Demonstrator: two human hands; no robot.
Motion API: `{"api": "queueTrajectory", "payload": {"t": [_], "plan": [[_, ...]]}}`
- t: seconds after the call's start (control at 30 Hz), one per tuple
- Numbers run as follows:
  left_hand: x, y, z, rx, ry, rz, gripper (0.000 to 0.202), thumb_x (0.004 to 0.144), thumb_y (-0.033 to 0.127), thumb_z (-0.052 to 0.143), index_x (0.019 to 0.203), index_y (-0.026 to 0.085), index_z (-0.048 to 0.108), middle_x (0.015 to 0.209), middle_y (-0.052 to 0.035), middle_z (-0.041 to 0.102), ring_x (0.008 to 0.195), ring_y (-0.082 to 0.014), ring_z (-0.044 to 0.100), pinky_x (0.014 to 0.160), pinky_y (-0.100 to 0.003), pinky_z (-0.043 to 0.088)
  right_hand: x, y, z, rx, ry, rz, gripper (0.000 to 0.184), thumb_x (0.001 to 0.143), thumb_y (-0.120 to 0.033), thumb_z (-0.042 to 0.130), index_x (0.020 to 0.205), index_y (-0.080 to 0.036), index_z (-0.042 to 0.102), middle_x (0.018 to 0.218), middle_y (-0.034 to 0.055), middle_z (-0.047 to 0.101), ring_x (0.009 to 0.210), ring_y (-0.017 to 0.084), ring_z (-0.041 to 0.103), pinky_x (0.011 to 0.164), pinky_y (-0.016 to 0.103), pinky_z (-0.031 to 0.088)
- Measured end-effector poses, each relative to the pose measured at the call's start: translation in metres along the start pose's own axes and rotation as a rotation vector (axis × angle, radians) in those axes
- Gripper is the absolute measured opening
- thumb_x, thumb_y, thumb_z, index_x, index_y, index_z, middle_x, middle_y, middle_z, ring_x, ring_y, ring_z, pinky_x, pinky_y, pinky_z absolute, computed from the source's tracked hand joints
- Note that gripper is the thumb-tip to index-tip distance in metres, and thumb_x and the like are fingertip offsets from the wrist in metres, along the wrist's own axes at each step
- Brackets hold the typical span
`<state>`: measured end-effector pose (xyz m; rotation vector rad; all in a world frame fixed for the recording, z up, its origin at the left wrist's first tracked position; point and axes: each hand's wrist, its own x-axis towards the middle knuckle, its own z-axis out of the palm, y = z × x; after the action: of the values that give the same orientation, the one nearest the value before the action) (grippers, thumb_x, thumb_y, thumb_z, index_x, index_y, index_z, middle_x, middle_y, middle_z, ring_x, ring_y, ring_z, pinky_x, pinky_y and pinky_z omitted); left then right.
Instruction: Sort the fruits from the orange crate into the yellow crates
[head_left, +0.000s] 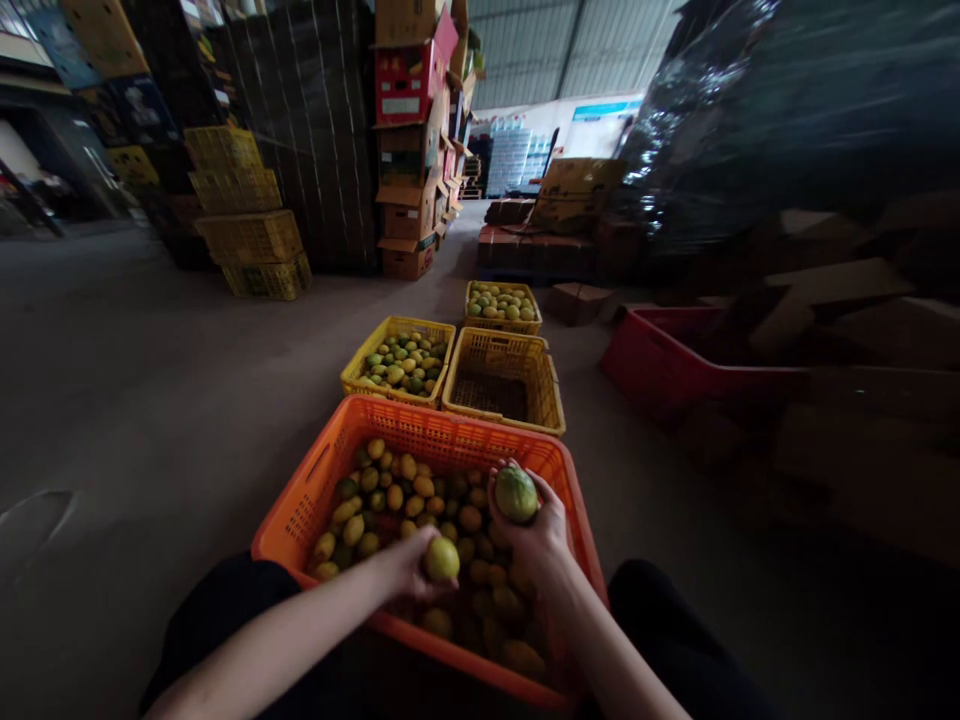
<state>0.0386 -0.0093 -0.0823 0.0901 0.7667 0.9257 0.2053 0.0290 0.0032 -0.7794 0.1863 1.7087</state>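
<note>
My left hand (420, 570) is closed around a round yellow fruit (442, 559), held over the near part of an orange plastic crate (450, 437). Farther right, my right hand (536, 515) cups a larger green oval fruit (516, 494), its skin mottled with paler streaks. Beneath both hands, many yellow, orange-yellow and green oval fruits (394, 497) lie loose in the crate. The kind of fruit I cannot tell for sure. My forearms hide some of the fruit and part of the near rim.
Beyond the orange crate stand two yellow crates, the left one (349, 378) holding fruit, the right one (556, 400) showing its dark bottom. Another yellow crate (502, 324) of fruit is behind. A red bin (652, 370) with cardboard sits right; stacked boxes (405, 190) rise behind.
</note>
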Motion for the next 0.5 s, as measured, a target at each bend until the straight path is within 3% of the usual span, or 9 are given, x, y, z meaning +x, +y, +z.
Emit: {"api": "queueTrajectory", "payload": {"t": [0.03, 0.13, 0.2, 0.23, 0.33, 0.43, 0.5], "plan": [[-0.001, 0.026, 0.013, 0.052, 0.067, 0.022, 0.023, 0.082, 0.02, 0.048, 0.101, 0.011, 0.056, 0.065, -0.008, 0.061, 0.052, -0.0232, 0.063, 0.047, -0.035, 0.052, 0.0, -0.001, -0.001, -0.011, -0.003, -0.003, 0.025, 0.072, -0.013, 0.049, 0.092, -0.023, 0.061, 0.069, -0.0003, 0.072, 0.065, 0.016, 0.069, 0.061, 0.028, 0.059], [-0.01, 0.108, 0.047, -0.001, 0.042, 0.203, 0.04, 0.087, 0.041, 0.043, 0.111, 0.01, 0.054, 0.086, -0.0118, 0.065, 0.079, -0.022, 0.067, 0.068, -0.032, 0.056, 0.004, -0.002, -0.006, -0.065, -0.035, -0.03, 0.025, 0.071, -0.013, 0.05, 0.09, -0.024, 0.061, 0.069, -0.0019, 0.072, 0.067, 0.017, 0.069, 0.063, 0.03, 0.059], [-0.018, 0.143, 0.055, -0.023, 0.073, 0.379, 0.043, 0.088, 0.039, 0.042, 0.116, 0.008, 0.051, 0.089, -0.0142, 0.066, 0.084, -0.0238, 0.067, 0.074, -0.035, 0.055, 0.009, -0.001, -0.011, -0.106, -0.065, -0.042, 0.023, 0.069, -0.014, 0.052, 0.088, -0.024, 0.062, 0.071, -0.0019, 0.072, 0.069, 0.017, 0.07, 0.065, 0.031, 0.059], [-0.021, 0.15, 0.054, -0.019, 0.076, 0.411, 0.04, 0.088, 0.034, 0.042, 0.116, 0.005, 0.051, 0.089, -0.0153, 0.066, 0.084, -0.0233, 0.067, 0.074, -0.034, 0.055, 0.011, -0.001, -0.013, -0.125, -0.078, -0.045, 0.022, 0.069, -0.014, 0.053, 0.086, -0.024, 0.062, 0.072, -0.0018, 0.072, 0.07, 0.017, 0.07, 0.066, 0.031, 0.059], [-0.029, 0.139, 0.044, 0.021, 0.027, 0.313, 0.033, 0.086, 0.018, 0.04, 0.109, 0.001, 0.056, 0.088, -0.0162, 0.068, 0.08, -0.021, 0.068, 0.073, -0.029, 0.054, 0.02, 0.005, -0.017, -0.165, -0.082, -0.02, 0.017, 0.069, -0.016, 0.055, 0.082, -0.024, 0.062, 0.071, -0.001, 0.072, 0.069, 0.017, 0.069, 0.065, 0.029, 0.059], [-0.034, 0.111, 0.038, 0.086, -0.042, 0.116, 0.03, 0.084, 0.015, 0.041, 0.102, 0.002, 0.061, 0.086, -0.0148, 0.07, 0.076, -0.0206, 0.068, 0.069, -0.03, 0.053, 0.03, 0.019, -0.023, -0.203, -0.011, 0.064, 0.014, 0.074, -0.016, 0.052, 0.08, -0.022, 0.063, 0.071, 0.0014, 0.072, 0.065, 0.017, 0.069, 0.063, 0.03, 0.058], [-0.038, 0.1, 0.04, 0.112, -0.072, 0.068, 0.029, 0.083, 0.016, 0.043, 0.099, 0.002, 0.062, 0.086, -0.014, 0.071, 0.073, -0.0201, 0.068, 0.067, -0.029, 0.052, 0.035, 0.034, -0.032, -0.289, 0.021, 0.141, 0.014, 0.076, -0.016, 0.049, 0.08, -0.02, 0.062, 0.069, 0.0019, 0.071, 0.063, 0.016, 0.068, 0.063, 0.029, 0.057]]}}
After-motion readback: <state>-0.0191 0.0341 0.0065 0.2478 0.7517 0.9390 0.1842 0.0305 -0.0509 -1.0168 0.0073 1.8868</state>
